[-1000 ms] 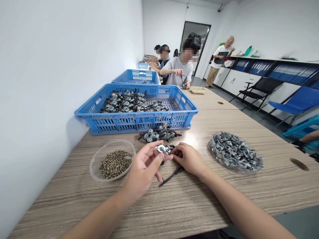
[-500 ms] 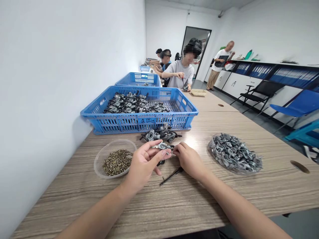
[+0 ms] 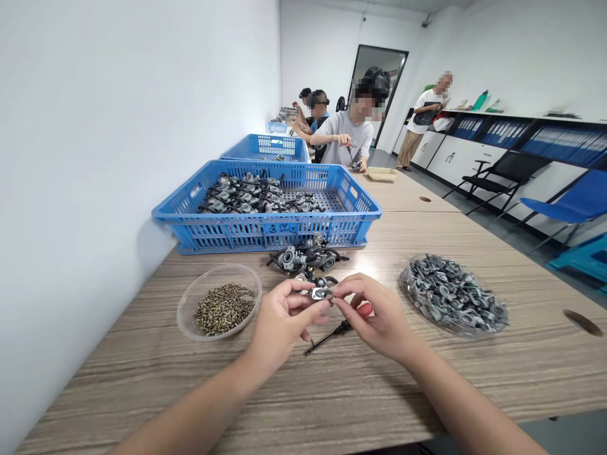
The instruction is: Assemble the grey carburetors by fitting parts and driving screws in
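Note:
My left hand pinches a small silver metal part between thumb and fingers, just above the wooden table. My right hand meets it from the right, fingertips touching the same part. Under my right hand lies a screwdriver with a black shaft and a red handle. Beyond my hands sits a dark grey carburetor assembly with black hoses. A clear bowl of brass screws is to the left. A clear dish of grey metal parts is to the right.
A blue crate with several carburetors stands behind the hands, a second blue crate farther back. Other people sit along the table by the white wall; one person stands at the cabinets. Chairs line the right side. A cable hole is at the right.
Both hands have lifted toward me with the small part. My right hand rose off the screwdriver, so its red handle shows now.

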A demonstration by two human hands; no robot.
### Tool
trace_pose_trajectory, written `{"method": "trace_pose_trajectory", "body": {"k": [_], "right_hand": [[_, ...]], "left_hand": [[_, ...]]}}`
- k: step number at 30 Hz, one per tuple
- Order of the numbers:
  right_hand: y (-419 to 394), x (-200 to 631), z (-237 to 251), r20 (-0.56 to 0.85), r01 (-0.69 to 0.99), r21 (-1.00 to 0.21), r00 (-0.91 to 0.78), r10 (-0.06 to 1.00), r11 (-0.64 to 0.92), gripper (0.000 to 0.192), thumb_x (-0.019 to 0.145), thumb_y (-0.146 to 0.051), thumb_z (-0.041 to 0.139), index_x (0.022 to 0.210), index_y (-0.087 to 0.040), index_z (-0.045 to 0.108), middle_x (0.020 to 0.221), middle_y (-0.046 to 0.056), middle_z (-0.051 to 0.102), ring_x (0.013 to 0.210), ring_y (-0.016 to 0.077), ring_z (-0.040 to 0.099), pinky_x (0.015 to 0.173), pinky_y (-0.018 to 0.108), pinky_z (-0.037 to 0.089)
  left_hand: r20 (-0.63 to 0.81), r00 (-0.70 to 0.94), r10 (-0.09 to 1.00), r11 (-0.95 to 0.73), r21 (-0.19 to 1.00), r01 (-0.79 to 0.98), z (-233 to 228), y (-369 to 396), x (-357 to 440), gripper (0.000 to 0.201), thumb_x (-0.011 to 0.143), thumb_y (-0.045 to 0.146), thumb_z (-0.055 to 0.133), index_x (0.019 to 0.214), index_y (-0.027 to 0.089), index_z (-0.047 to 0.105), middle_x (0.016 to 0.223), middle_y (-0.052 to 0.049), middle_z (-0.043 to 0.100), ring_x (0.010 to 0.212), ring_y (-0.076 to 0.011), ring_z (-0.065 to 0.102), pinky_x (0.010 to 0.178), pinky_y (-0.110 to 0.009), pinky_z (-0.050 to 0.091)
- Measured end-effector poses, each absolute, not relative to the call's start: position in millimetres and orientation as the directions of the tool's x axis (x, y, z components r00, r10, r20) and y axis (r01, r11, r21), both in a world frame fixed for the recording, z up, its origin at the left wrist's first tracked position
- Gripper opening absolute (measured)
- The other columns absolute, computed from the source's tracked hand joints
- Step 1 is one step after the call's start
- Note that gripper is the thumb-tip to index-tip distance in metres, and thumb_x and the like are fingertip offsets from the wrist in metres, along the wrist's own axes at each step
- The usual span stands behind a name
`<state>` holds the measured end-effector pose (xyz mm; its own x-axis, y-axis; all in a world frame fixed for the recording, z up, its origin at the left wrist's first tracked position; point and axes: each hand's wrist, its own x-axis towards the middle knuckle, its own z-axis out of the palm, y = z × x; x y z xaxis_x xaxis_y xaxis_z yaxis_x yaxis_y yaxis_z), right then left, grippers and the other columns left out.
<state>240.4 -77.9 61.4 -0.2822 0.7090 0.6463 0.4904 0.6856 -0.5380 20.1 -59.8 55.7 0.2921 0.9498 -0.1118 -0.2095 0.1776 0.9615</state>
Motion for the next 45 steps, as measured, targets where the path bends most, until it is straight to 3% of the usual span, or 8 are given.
{"method": "trace_pose_trajectory", "body": {"k": [6, 10, 17, 29, 38, 45], "right_hand": [[-82, 239, 52, 0.606, 0.52, -0.577, -0.244, 0.757, 0.629, 0.009, 0.109, -0.025, 0.073, 0.118, -0.027, 0.071, 0.107, 0.006, 0.082, 0.075, 0.0159, 0.073, 0.06, 0.027, 0.061], [-83, 241, 51, 0.596, 0.546, -0.56, -0.257, 0.76, 0.623, 0.01, 0.11, -0.027, 0.072, 0.119, -0.027, 0.07, 0.109, 0.006, 0.083, 0.074, 0.0161, 0.073, 0.06, 0.029, 0.061], [-84, 246, 58, 0.627, 0.541, -0.511, -0.297, 0.72, 0.668, 0.018, 0.109, -0.018, 0.07, 0.123, -0.029, 0.067, 0.111, 0.006, 0.083, 0.092, 0.02, 0.079, 0.065, 0.03, 0.061], [-88, 247, 64, 0.686, 0.527, -0.43, -0.337, 0.645, 0.733, 0.028, 0.107, -0.01, 0.072, 0.124, -0.029, 0.061, 0.11, 0.005, 0.082, 0.101, 0.0205, 0.081, 0.085, 0.033, 0.068], [-85, 246, 62, 0.714, 0.498, -0.406, -0.35, 0.606, 0.766, 0.021, 0.106, -0.008, 0.072, 0.117, -0.023, 0.063, 0.108, 0.005, 0.081, 0.098, 0.0164, 0.08, 0.084, 0.027, 0.066], [-87, 252, 66, 0.714, 0.524, -0.297, -0.433, 0.55, 0.798, 0.022, 0.106, -0.004, 0.07, 0.118, -0.021, 0.063, 0.107, 0.006, 0.082, 0.096, 0.0179, 0.08, 0.085, 0.029, 0.064]], "left_hand": [[-0.179, 0.242, 0.954, 0.235, 0.945, -0.229, 57, -63, 23, 0.067, 0.067, 0.046, 0.109, 0.112, 0.013, 0.071, 0.091, -0.008, 0.087, 0.056, -0.0208, 0.08, 0.054, -0.029, 0.069], [-0.241, 0.244, 0.939, 0.297, 0.928, -0.224, 54, -62, 23, 0.074, 0.067, 0.046, 0.109, 0.124, 0.014, 0.073, 0.099, -0.012, 0.089, 0.066, -0.0255, 0.085, 0.051, -0.025, 0.067], [-0.182, 0.32, 0.93, 0.267, 0.932, -0.245, 56, -60, 20, 0.074, 0.074, 0.052, 0.105, 0.13, 0.013, 0.074, 0.104, -0.014, 0.089, 0.076, -0.0297, 0.088, 0.049, -0.023, 0.066], [-0.184, 0.329, 0.926, 0.259, 0.945, -0.199, 55, -61, 19, 0.069, 0.077, 0.051, 0.103, 0.128, 0.013, 0.076, 0.105, -0.016, 0.089, 0.076, -0.0318, 0.088, 0.049, -0.026, 0.067], [-0.221, 0.308, 0.926, 0.285, 0.941, -0.181, 59, -63, 21, 0.074, 0.07, 0.052, 0.106, 0.121, 0.01, 0.074, 0.099, -0.017, 0.089, 0.071, -0.0307, 0.087, 0.046, -0.024, 0.064], [-0.191, 0.301, 0.934, 0.255, 0.948, -0.188, 55, -66, 23, 0.065, 0.072, 0.046, 0.104, 0.119, 0.011, 0.077, 0.096, -0.014, 0.089, 0.069, -0.0291, 0.087, 0.046, -0.022, 0.063]]}}
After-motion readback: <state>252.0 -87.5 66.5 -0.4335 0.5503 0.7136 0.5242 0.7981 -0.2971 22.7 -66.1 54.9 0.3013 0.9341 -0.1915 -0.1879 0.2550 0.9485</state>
